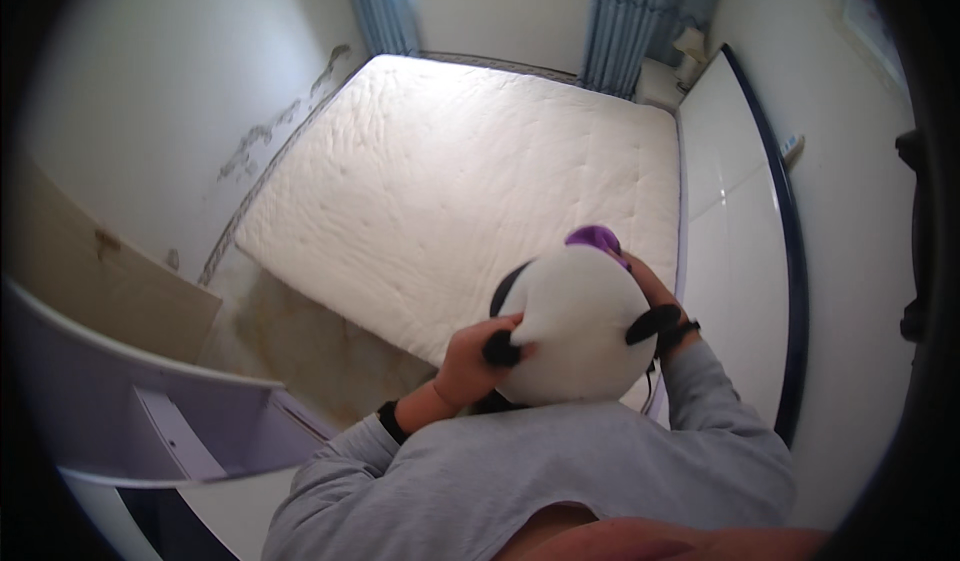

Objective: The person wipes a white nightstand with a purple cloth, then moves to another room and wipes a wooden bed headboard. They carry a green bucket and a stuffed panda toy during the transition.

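Note:
A round white plush toy head with black ears (585, 328), panda-like, is held against my chest. My left hand (474, 358) grips its left side, with a fold of the white fabric pinched near a black ear. On the other side my right hand (651, 280) reaches around the toy's far edge; its fingers are mostly hidden behind it. A purple piece (594, 238) shows beyond the toy's top, by the right fingers; what it is cannot be told. Both wrists carry black bands.
A bare cream mattress (450, 178) spreads before me, with a white headboard (739, 208) along its right. A nightstand (660, 85) with a lamp (690, 45) stands beyond, near blue curtains (626, 28). An open-fronted lilac cabinet (247, 418) is at lower left, above the marble-patterned floor (300, 328).

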The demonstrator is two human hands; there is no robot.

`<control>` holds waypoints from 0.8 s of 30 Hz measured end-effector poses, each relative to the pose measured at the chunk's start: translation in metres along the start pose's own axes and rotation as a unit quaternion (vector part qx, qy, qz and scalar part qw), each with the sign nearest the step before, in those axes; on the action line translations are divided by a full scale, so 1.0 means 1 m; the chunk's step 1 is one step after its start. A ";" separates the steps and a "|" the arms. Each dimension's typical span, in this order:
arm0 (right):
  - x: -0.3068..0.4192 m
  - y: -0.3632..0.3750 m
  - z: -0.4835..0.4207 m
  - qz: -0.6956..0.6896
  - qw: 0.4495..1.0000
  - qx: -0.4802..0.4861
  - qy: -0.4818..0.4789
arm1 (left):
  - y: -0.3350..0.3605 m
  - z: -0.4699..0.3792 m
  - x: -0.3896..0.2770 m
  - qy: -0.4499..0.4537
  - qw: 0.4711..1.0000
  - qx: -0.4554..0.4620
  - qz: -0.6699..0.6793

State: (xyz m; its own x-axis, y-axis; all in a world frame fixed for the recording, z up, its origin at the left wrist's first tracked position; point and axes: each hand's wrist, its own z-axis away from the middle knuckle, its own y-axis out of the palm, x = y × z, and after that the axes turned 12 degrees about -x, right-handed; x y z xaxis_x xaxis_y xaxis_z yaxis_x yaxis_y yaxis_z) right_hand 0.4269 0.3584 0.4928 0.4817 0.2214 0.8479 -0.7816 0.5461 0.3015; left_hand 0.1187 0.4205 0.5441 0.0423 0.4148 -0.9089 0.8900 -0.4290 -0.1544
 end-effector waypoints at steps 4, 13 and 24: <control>0.015 0.090 0.019 0.045 0.990 0.128 -0.037 | -0.053 0.010 -0.012 0.046 0.998 -0.050 0.005; -0.057 0.110 -0.037 0.162 0.977 0.127 0.057 | -0.085 0.039 0.056 0.036 0.980 -0.133 0.147; -0.055 0.060 -0.071 0.223 0.964 0.093 0.107 | -0.059 0.102 0.144 -0.164 0.944 -0.249 -0.141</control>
State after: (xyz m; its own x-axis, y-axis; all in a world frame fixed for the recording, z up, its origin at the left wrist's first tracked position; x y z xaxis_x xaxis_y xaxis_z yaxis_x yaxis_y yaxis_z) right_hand 0.3816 0.4369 0.4333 0.1359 0.5729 0.8082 -0.9779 0.2084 0.0167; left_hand 0.0259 0.4241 0.3827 -0.2983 0.1501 -0.9426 0.9514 0.1264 -0.2809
